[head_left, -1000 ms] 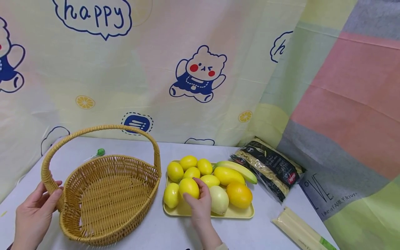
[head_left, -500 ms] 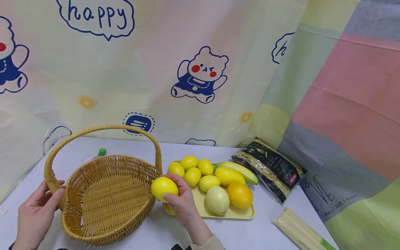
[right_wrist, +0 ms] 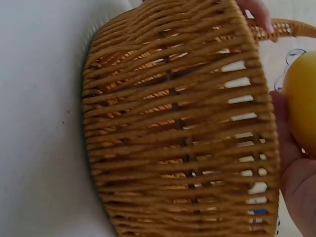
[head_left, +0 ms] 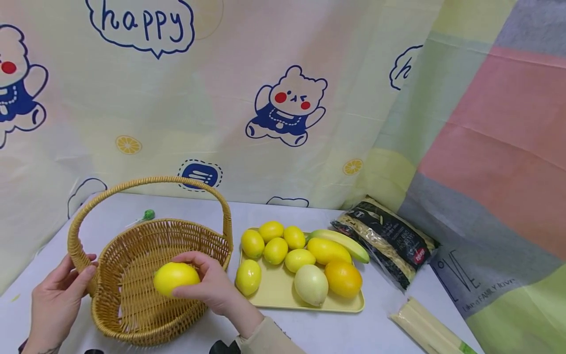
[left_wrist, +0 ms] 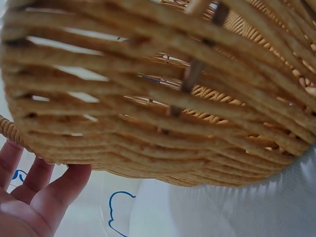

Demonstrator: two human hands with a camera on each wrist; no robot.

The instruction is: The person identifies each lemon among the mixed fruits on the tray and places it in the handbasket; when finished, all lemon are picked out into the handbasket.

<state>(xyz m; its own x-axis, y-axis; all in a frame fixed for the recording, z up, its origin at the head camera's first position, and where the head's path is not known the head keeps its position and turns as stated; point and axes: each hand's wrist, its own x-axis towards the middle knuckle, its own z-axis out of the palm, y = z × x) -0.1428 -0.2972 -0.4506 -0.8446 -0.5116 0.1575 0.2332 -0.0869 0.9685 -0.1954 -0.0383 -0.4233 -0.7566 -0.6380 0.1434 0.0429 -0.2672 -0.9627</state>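
Note:
A wicker basket (head_left: pixel 146 334) with a tall arched handle stands on the table at the left. My left hand (head_left: pixel 57 305) grips the foot of its handle, thumb in front; the left wrist view shows the fingers (left_wrist: pixel 64 190) at the basket's edge. Over the basket's opening my right hand (head_left: pixel 212 285) holds a yellow lemon (head_left: pixel 176 279) between thumb and fingers. In the right wrist view the lemon (right_wrist: pixel 303 101) shows above the basket's rim. To the right, a pale yellow tray (head_left: pixel 283 295) bears several lemons (head_left: pixel 248 278), a pale round fruit (head_left: pixel 311 285) and an orange (head_left: pixel 343 279).
A banana (head_left: pixel 349 244) and a mango-like yellow fruit (head_left: pixel 328 250) lie at the tray's back right. Beyond them sits a black-labelled noodle packet (head_left: pixel 386 238). A pale packet (head_left: pixel 431 327) lies front right. Behind the basket is a small green-tipped item (head_left: pixel 149 215). A printed curtain hangs behind.
My right hand has lifted the lemon from the tray and carried it left over the basket. My left hand keeps its hold on the handle. The view has shifted slightly.

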